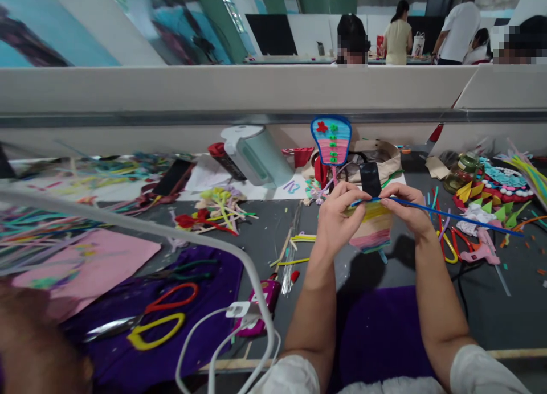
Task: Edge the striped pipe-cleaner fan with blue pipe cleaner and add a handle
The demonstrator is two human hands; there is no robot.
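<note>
Right of centre in the frame, left hand and right hand, fingers in narrow pinches, hold a blue pipe cleaner at the top edge of a striped panel; pieces look light, soft, bendable, probably easily crushed, best gripped lightly by the edges.

Cute striped panel, yellow up top, pink and teal lower down. Long blue stem runs along its top edge, poking way out right.
</note>
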